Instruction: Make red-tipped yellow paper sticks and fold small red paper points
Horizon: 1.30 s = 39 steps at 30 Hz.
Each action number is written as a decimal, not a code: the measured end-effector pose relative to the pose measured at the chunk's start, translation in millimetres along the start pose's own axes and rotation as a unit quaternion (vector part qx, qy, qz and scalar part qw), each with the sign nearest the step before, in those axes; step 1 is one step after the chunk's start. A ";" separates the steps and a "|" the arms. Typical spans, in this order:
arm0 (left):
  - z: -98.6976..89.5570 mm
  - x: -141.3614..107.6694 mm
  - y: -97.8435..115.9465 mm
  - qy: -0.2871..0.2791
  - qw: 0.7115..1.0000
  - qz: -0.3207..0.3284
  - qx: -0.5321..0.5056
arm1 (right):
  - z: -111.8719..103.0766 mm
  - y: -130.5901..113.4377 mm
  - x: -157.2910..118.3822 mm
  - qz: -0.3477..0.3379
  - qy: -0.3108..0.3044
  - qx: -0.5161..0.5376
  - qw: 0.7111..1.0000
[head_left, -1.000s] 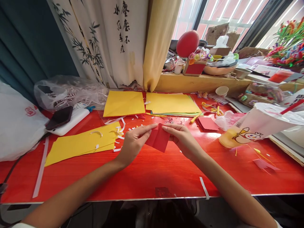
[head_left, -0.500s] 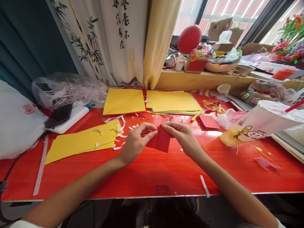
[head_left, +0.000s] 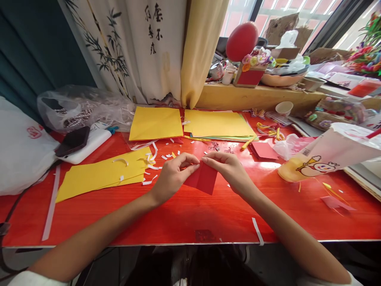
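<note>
A small red paper (head_left: 206,178) with a crease down it hangs between my two hands, above the middle of the red table. My left hand (head_left: 175,174) pinches its upper left edge between thumb and fingers. On the other side, my right hand (head_left: 228,169) pinches the top edge, thumb and fingertips close to those of the left. The paper's lower part hangs free towards me. More red paper squares (head_left: 264,150) lie in a small pile to the right, beyond my right hand.
Yellow strips (head_left: 104,172) with white scraps lie left, and yellow sheets (head_left: 156,124) and another yellow stack (head_left: 218,124) at the back. A tilted drink cup (head_left: 327,153) stands right. Farther left are a phone (head_left: 73,142) and a white bag (head_left: 24,151).
The view has shifted slightly. Both hands keep their pinch on the red paper, whose creased halves now show a little wider.
</note>
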<state>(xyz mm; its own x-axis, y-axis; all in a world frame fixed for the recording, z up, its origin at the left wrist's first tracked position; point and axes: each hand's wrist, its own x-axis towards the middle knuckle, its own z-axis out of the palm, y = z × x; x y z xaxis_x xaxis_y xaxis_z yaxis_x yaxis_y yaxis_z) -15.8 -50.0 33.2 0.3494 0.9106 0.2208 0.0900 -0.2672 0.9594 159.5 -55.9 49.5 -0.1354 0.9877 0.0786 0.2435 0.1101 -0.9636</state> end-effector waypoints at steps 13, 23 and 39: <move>0.3 1.3 -0.8 -0.015 1.000 0.001 0.013 | 2.2 -2.3 -0.3 0.004 0.002 0.005 1.000; 1.4 -0.7 -0.3 -0.021 0.999 0.003 0.046 | 3.2 -0.1 0.3 0.002 0.000 0.007 1.000; 2.3 1.6 1.1 -0.007 0.999 -0.032 0.033 | 3.1 -1.4 -0.1 -0.030 -0.001 -0.066 0.997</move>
<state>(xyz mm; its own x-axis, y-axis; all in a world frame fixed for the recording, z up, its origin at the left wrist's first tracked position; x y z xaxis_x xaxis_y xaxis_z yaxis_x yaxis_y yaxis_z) -13.0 -49.7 34.2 0.3542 0.9219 0.1570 0.1736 -0.2297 0.9577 156.2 -56.5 50.0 -0.1562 0.9785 0.1348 0.3590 0.1834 -0.9151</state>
